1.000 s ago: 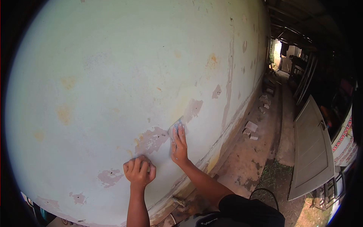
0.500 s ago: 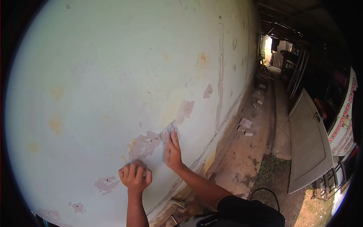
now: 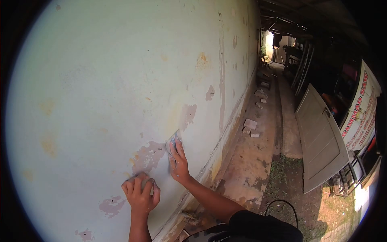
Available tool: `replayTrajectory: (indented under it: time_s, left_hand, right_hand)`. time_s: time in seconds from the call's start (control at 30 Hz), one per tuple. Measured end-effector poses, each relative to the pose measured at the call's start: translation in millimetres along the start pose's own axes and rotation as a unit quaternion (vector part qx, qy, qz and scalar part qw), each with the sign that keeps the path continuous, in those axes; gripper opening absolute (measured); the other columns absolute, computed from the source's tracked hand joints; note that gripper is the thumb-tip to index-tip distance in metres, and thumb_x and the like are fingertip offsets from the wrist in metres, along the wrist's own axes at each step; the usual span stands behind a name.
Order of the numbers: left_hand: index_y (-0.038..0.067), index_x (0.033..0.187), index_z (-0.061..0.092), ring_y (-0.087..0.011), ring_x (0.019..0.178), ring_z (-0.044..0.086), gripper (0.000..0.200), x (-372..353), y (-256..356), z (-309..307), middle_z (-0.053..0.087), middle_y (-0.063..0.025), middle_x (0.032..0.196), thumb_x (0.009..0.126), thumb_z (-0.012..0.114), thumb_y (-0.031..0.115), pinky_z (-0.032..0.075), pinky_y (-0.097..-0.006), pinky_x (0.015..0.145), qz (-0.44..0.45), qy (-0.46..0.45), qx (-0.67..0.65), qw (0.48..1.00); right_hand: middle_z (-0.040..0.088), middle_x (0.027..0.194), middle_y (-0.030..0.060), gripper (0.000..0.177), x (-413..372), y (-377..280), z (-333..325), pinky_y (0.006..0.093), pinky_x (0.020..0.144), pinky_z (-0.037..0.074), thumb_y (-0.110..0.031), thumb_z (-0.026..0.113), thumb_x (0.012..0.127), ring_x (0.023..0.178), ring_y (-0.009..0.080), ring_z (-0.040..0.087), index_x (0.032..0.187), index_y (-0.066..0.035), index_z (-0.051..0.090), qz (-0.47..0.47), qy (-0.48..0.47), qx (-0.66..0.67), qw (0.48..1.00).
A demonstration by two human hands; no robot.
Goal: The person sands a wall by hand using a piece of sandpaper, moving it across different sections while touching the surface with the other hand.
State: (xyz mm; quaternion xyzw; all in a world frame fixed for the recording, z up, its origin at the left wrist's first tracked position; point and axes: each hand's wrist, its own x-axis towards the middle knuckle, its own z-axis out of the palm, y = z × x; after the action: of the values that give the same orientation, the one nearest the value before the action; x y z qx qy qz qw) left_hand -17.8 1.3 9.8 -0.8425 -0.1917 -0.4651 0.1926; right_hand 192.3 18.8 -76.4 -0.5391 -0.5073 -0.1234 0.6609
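My right hand [image 3: 179, 161] lies against the pale wall [image 3: 100, 92], its fingers stretched along a thin flat scraper [image 3: 173, 140] pressed to the surface. The scraper's straight edge touches the wall between two patches of pinkish filler, a large filler patch [image 3: 150, 158] on its left and a smaller filler patch [image 3: 188, 115] above right. Lower and to the left, my left hand [image 3: 140, 192] is curled up close to the wall, below the large patch. Its fingers are closed round something greyish that I cannot make out.
More filler patches [image 3: 111, 206] and yellowish stains [image 3: 48, 146] mark the wall. Along its foot runs a concrete path with broken blocks [image 3: 250, 124]. On the right a door panel [image 3: 322, 141] leans near a lettered banner [image 3: 360, 113]. A black hose or cable [image 3: 291, 203] curves over the ground.
The view has turned slightly right, so the wall and path appear further left. Both hands keep nearly the same places on the wall, the left one a little closer to the large patch.
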Motion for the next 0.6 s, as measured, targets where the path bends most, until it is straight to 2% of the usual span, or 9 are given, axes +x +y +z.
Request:
replayTrajectory:
  time_s: [0.03, 0.1, 0.13, 0.2, 0.23, 0.3, 0.37, 0.53, 0.6]
  left_hand:
    - [0.009, 0.087, 0.071, -0.0281, 0.1, 0.058, 0.016, 6.0, 1.8, -10.1, 0.069, -0.0074, 0.116, 0.073, 0.074, 0.013, 0.038, -0.0438, 0.09, 0.002, 0.001, -0.001, 1.0]
    - [0.016, 0.106, 0.078, -0.0304, 0.128, 0.058, 0.028, 20.6, 9.9, -35.8, 0.062, -0.0083, 0.145, 0.079, 0.073, 0.019, 0.031, -0.0526, 0.111, -0.035, -0.073, 0.044, 0.996]
    - [0.016, 0.106, 0.078, -0.0304, 0.128, 0.058, 0.028, 25.7, 12.7, -46.2, 0.062, -0.0083, 0.145, 0.079, 0.073, 0.019, 0.031, -0.0526, 0.111, -0.032, -0.075, 0.043, 0.996]
    - [0.024, 0.134, 0.072, -0.0331, 0.152, 0.043, 0.05, 32.6, 16.1, -58.8, 0.048, -0.0085, 0.165, 0.084, 0.069, 0.02, 0.005, -0.0635, 0.126, -0.072, -0.116, 0.206, 0.969]
    - [0.024, 0.134, 0.072, -0.0331, 0.152, 0.043, 0.05, 27.2, 10.9, -58.1, 0.048, -0.0085, 0.165, 0.084, 0.069, 0.02, 0.005, -0.0635, 0.126, -0.071, -0.116, 0.207, 0.969]
    - [0.035, 0.155, 0.055, -0.0358, 0.163, 0.023, 0.069, 13.0, -4.8, -51.5, 0.032, -0.0096, 0.175, 0.088, 0.069, 0.022, -0.008, -0.0671, 0.127, -0.02, -0.153, 0.264, 0.952]
    - [0.038, 0.156, 0.053, -0.0326, 0.162, 0.027, 0.07, 3.9, -9.7, -44.1, 0.034, -0.0065, 0.174, 0.089, 0.068, 0.023, -0.005, -0.0657, 0.128, -0.023, -0.151, 0.272, 0.95]
    - [0.036, 0.15, 0.061, -0.0275, 0.16, 0.033, 0.06, 5.7, -15.8, -36.1, 0.042, -0.0019, 0.17, 0.091, 0.066, 0.024, 0.001, -0.0615, 0.13, -0.004, -0.075, 0.273, 0.959]
    - [0.035, 0.147, 0.064, -0.0274, 0.159, 0.035, 0.057, 5.5, -17.3, -35.1, 0.044, -0.0015, 0.169, 0.091, 0.066, 0.023, 0.004, -0.0611, 0.13, -0.002, -0.072, 0.268, 0.961]
  right_hand:
    - [0.033, 0.171, 0.0223, 0.056, 0.8, 1.6, -0.9, 0.0471, 0.126, 0.03, 0.004, 0.057, 0.103, 0.157, 0.0454, 0.032, 0.158, -0.004, 0.049, 0.0, 0.002, -0.001, 1.0]
    - [0.034, 0.17, 0.0224, 0.056, 8.2, 5.6, -5.8, 0.0459, 0.126, 0.031, 0.004, 0.057, 0.103, 0.157, 0.0443, 0.032, 0.158, -0.004, 0.05, -0.002, -0.003, -0.008, 1.0]
    - [0.033, 0.171, 0.0227, 0.053, 26.7, -1.7, -9.6, 0.0451, 0.126, 0.03, 0.001, 0.055, 0.105, 0.158, 0.0435, 0.031, 0.158, -0.005, 0.05, 0.014, 0.004, -0.002, 1.0]
    - [0.032, 0.171, 0.0228, 0.052, 70.4, -10.8, -20.7, 0.0448, 0.127, 0.03, 0.0, 0.054, 0.106, 0.158, 0.043, 0.031, 0.158, -0.006, 0.05, 0.025, 0.012, 0.006, 1.0]
    - [0.032, 0.171, 0.0229, 0.051, 86.3, -14.2, -24.8, 0.0446, 0.127, 0.03, -0.002, 0.054, 0.107, 0.158, 0.0424, 0.031, 0.158, -0.007, 0.05, 0.036, 0.017, 0.016, 0.999]
    - [0.033, 0.171, 0.0233, 0.05, 107.5, -19.5, -33.0, 0.0435, 0.127, 0.029, -0.004, 0.052, 0.108, 0.158, 0.0413, 0.032, 0.158, -0.006, 0.05, 0.038, 0.02, 0.028, 0.999]
    - [0.033, 0.17, 0.0238, 0.049, 99.4, -21.4, -28.8, 0.0424, 0.127, 0.029, -0.005, 0.051, 0.109, 0.158, 0.0401, 0.033, 0.158, -0.006, 0.05, 0.045, 0.019, 0.039, 0.998]
    - [0.034, 0.171, 0.0226, 0.05, -0.3, -15.2, 0.9, 0.0431, 0.127, 0.028, -0.003, 0.051, 0.108, 0.159, 0.0401, 0.031, 0.158, -0.006, 0.049, 0.003, 0.006, 0.006, 1.0]
    - [0.033, 0.171, 0.0233, 0.05, 7.2, -8.0, -3.9, 0.0433, 0.127, 0.028, -0.004, 0.05, 0.109, 0.159, 0.0405, 0.03, 0.158, -0.006, 0.049, 0.006, -0.002, 0.005, 1.0]
